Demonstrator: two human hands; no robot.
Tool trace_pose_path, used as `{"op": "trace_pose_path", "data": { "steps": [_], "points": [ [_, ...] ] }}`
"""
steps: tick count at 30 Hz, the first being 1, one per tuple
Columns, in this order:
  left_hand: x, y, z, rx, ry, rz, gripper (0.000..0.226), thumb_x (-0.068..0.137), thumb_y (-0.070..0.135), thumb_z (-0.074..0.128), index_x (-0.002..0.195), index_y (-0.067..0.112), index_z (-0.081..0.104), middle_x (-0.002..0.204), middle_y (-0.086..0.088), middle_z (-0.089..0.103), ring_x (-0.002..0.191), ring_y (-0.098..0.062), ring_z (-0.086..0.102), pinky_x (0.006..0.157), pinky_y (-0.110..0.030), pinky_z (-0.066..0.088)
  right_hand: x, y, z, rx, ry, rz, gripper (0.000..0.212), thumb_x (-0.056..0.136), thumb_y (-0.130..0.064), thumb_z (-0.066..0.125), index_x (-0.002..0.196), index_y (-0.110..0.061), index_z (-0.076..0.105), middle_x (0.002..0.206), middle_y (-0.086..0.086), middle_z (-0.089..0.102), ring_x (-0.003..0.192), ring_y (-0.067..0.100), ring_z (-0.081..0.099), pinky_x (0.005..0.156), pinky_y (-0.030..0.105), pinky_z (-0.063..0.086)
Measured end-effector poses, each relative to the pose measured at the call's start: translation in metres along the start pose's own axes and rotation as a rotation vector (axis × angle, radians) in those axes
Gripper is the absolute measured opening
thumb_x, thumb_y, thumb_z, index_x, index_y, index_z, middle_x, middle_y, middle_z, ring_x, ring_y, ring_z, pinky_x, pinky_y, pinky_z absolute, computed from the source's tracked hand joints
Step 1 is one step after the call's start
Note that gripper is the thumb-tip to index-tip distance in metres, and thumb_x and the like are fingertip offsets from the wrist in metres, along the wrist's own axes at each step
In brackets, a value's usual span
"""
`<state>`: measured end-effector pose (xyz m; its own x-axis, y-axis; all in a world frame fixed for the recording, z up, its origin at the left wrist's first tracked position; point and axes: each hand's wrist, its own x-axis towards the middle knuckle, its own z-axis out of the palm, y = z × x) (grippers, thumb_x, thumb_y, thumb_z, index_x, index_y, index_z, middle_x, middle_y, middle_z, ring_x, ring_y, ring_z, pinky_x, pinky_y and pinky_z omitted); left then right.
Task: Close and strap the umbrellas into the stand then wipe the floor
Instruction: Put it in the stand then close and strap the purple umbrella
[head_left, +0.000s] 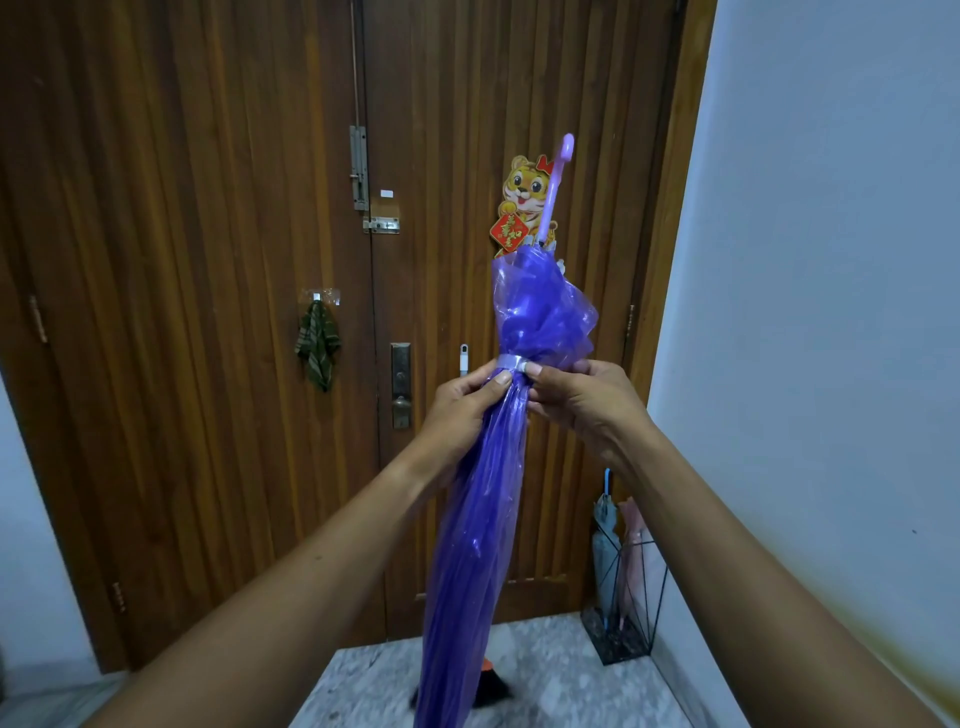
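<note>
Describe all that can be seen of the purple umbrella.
The purple umbrella is closed, its translucent, plastic-looking canopy gathered. It is held almost upright, pale curved handle on top, lower end out of view. A pale strap circles the canopy below its bunched top. The left hand and right hand pinch it at the strap.

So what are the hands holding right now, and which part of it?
The closed purple umbrella, handle up. The left hand grips it just below the strap; the right hand pinches the strap itself.
</note>
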<state>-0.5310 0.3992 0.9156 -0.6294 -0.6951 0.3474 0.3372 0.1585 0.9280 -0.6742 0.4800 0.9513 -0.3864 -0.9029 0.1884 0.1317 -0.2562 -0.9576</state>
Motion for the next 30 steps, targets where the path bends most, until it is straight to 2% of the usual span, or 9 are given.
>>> {"op": "trace_pose_path", "data": {
  "steps": [3,9,15,20,25,30],
  "points": [
    [0.0,-0.001,0.0,-0.001,0.017,0.007,0.035,0.1,0.022,0.056,0.134,0.028,0.058,0.105,-0.009,0.073,0.082,-0.017,0.07,0.075,-0.03,0.058,0.0,0.0,-0.001,-0.057,-0.01,-0.023,0.02,0.085,-0.009,0.076,0.102,-0.005,0.068,0.094,0.011,0.077,0.083,0.022,0.076,0.072,0.03,0.064],
    [0.0,0.001,0.001,-0.008,0.007,0.001,0.036,0.101,0.022,0.054,0.136,0.026,0.056,0.093,-0.003,0.077,0.076,-0.015,0.07,0.072,-0.026,0.06,0.0,-0.003,0.0,-0.1,-0.037,-0.026,0.008,0.089,-0.006,0.072,0.095,-0.003,0.068,0.085,0.012,0.074,0.074,0.02,0.073,0.068,0.027,0.063],
    [0.0,0.001,0.001,0.113,0.016,0.036,0.043,0.101,0.026,0.053,0.144,0.024,0.049,0.1,-0.002,0.076,0.085,-0.018,0.069,0.076,-0.027,0.059,0.004,-0.002,-0.004,-0.145,-0.042,-0.05,0.021,0.086,-0.008,0.075,0.105,-0.004,0.067,0.087,0.009,0.076,0.077,0.02,0.075,0.071,0.03,0.063],
    [-0.001,0.0,0.002,0.115,0.003,0.05,0.037,0.102,0.025,0.051,0.139,0.021,0.055,0.095,-0.005,0.075,0.078,-0.015,0.069,0.072,-0.025,0.058,0.007,0.006,-0.002,-0.212,-0.025,-0.148,0.016,0.088,-0.011,0.074,0.102,-0.01,0.066,0.082,0.006,0.076,0.074,0.019,0.074,0.075,0.035,0.064],
    [-0.003,-0.004,-0.001,0.147,0.008,0.059,0.036,0.102,0.026,0.051,0.139,0.026,0.054,0.094,-0.002,0.076,0.079,-0.017,0.07,0.073,-0.027,0.059,0.013,0.005,-0.005,-0.168,-0.066,-0.07,0.02,0.087,-0.009,0.074,0.105,-0.006,0.066,0.085,0.008,0.076,0.073,0.019,0.075,0.066,0.03,0.063],
    [0.0,-0.007,-0.009,0.194,-0.006,0.044,0.043,0.102,0.027,0.053,0.144,0.022,0.051,0.111,-0.006,0.074,0.091,-0.02,0.072,0.081,-0.033,0.057,0.018,0.006,-0.01,-0.075,-0.172,0.068,0.026,0.085,-0.007,0.074,0.109,-0.004,0.064,0.086,0.011,0.076,0.077,0.021,0.073,0.069,0.032,0.064]
  ]
}}
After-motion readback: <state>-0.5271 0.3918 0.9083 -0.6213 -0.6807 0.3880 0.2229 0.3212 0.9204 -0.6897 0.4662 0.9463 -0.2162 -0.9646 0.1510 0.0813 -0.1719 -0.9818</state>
